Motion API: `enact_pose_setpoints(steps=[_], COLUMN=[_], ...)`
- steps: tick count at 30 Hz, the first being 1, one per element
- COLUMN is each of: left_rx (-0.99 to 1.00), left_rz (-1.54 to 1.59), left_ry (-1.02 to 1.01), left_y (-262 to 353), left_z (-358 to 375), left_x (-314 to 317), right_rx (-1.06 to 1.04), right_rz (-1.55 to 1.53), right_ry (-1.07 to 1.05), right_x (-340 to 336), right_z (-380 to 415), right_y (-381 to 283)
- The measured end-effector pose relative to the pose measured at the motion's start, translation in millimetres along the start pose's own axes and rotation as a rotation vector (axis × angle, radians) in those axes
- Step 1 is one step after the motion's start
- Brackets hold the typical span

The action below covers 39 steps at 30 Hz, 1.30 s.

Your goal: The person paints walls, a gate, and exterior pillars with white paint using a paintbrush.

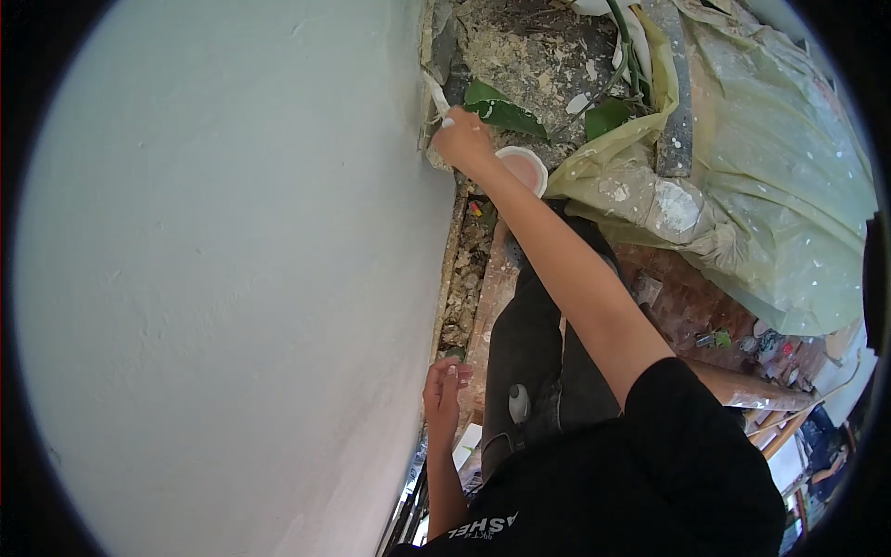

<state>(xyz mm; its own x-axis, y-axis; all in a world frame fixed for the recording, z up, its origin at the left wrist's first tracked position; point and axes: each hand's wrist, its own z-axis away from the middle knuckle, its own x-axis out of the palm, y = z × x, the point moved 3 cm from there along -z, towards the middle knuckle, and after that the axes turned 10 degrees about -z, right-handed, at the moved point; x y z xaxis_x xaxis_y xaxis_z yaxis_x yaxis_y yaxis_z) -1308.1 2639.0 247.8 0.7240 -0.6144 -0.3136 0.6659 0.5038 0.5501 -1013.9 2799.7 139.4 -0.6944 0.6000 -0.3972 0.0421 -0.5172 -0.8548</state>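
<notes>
My right hand (461, 139) reaches across to the wall's edge, its fingers closed round a slim whitish stick-like tool (437, 93). The tool's working end lies against the rough edge of the wall; its exact kind is unclear. Just beside my right wrist stands a white tub (522, 170) with a pinkish mix inside. Green leaves (506, 111) lie close to the knuckles. Lower down, my left hand (444, 388) hangs near the pale wall (241, 278) with its fingers loosely bent and apart, holding nothing.
A plaster-spattered ledge (534, 56) runs behind the leaves. To the right, translucent plastic sheeting (770, 176) drapes over things. Rubble fills a narrow gap (469, 288) along the wall. Litter (770, 348) is scattered over the reddish floor (673, 297). Someone's arm (831, 464) shows at far right.
</notes>
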Motion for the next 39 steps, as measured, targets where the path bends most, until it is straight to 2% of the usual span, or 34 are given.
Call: enact_pose_setpoints(steps=[5, 7, 8, 10, 14, 20, 22, 26, 29, 32, 34, 35, 36, 38, 39], left_rx=[-0.012, -0.021, -0.026, -0.015, 0.014, 0.057, 0.057, 0.059, 0.057, 0.066, 0.047, 0.032, 0.027, 0.025, 0.024], left_rz=[0.000, -0.005, -0.009, 0.003, -0.001, -0.097, -0.135, -0.161, -0.156, -0.134, -0.104, -0.076, -0.066, -0.078, -0.076], left_ry=[-0.036, -0.034, -0.034, -0.048, -0.087, -0.139, -0.128, -0.098, -0.080, -0.097, -0.092, -0.095, -0.088, -0.086, -0.086], left_y=[-3, -7, -9, -9, 5, 27, 31, 35, 29, 21, 14, 11, 8, 5, 3], left_z=[1, -1, -3, -9, -16, -15, -13, -9, -6, -2, 1, 2, 3, 4, 3], left_x=[1, -1, -1, 0, 11, 20, 17, 9, 9, 13, 15, 16, 16, 17, 17], right_rx=[0.106, -0.004, -0.002, -0.040, -0.073, -0.147, 0.106, 0.167, 0.192, 0.161, 0.215, 0.357, 0.357, 0.326, 0.327], right_rz=[-0.044, 0.031, 0.037, 0.067, 0.109, -0.087, -0.090, -0.095, -0.145, -0.069, -0.261, -0.468, -0.461, -0.587, -0.585], right_ry=[-0.050, -0.052, -0.050, -0.178, -0.193, -0.305, -0.192, -0.085, -0.120, -0.232, -0.259, -0.270, -0.282, -0.444, -0.445], right_x=[22, 24, 22, 19, 11, -16, -35, -21, -9, -2, -20, -22, -28, -33, -25], right_z=[-10, -3, 0, 8, 32, 61, 67, 45, 18, 9, 15, 18, 24, 36, 38], right_y=[-8, -9, -8, -5, -6, -8, -17, -12, -11, -22, -31, -23, -15, -4, 0])
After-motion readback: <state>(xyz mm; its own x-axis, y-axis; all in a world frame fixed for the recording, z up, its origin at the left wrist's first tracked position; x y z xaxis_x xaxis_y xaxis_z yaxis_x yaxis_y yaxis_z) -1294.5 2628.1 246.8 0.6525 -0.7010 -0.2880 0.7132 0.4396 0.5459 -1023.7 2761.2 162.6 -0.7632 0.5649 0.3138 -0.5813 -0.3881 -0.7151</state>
